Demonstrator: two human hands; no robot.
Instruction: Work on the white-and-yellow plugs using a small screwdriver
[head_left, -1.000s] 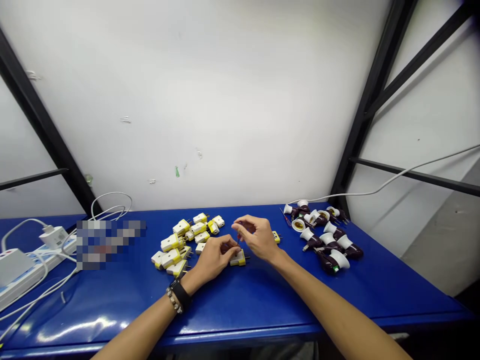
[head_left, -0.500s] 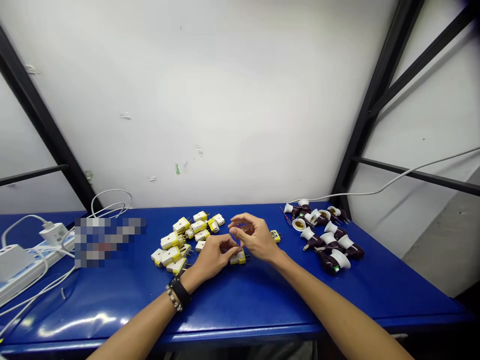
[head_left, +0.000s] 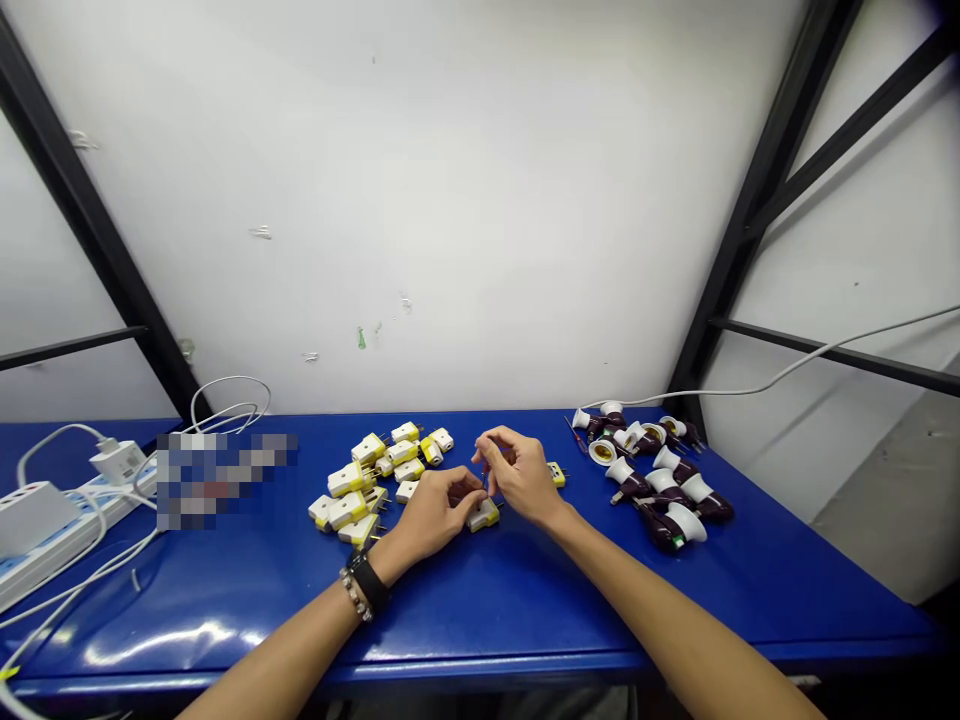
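Observation:
My left hand rests on the blue table with its fingers closed on a white and yellow plug. My right hand hovers just above that plug, fingers pinched round a thin red-handled screwdriver that points down at it. A black watch and a bead bracelet sit on my left wrist.
A pile of several white and yellow plugs lies left of my hands, one more plug behind my right hand. Dark lamp sockets with white rims lie at the right. A white power strip and cables sit at far left.
My right hand has closed its fingers and dropped closer to the plug. My left hand has kept its hold on the plug.

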